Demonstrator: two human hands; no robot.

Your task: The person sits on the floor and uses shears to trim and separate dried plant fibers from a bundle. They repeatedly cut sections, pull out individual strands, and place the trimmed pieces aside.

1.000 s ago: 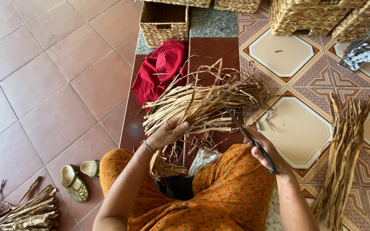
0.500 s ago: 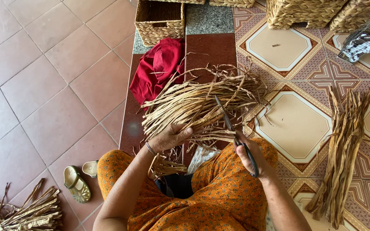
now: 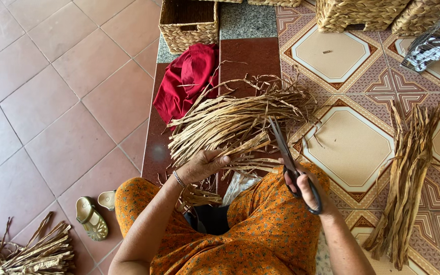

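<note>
My left hand [image 3: 203,166] grips a thick bundle of dried straw-coloured reed strips [image 3: 235,119] that fans out over the floor in front of me. My right hand [image 3: 307,189] holds black-handled scissors [image 3: 282,147], fingers through the handles, with the blades raised against the right side of the bundle near my left hand. I sit on the floor in orange patterned clothing, with a small woven piece [image 3: 198,196] in my lap below the left hand.
A red cloth [image 3: 187,81] lies beyond the bundle, in front of a woven basket [image 3: 188,31]. More woven baskets [image 3: 362,12] stand at the back right. Further reed strips [image 3: 406,178] lie on the right, another pile [image 3: 24,252] at bottom left. Sandals [image 3: 91,219] sit beside my knee.
My right hand has brought the scissors up and left, from beside the bundle to its strands. My left hand keeps its grip on the bundle.
</note>
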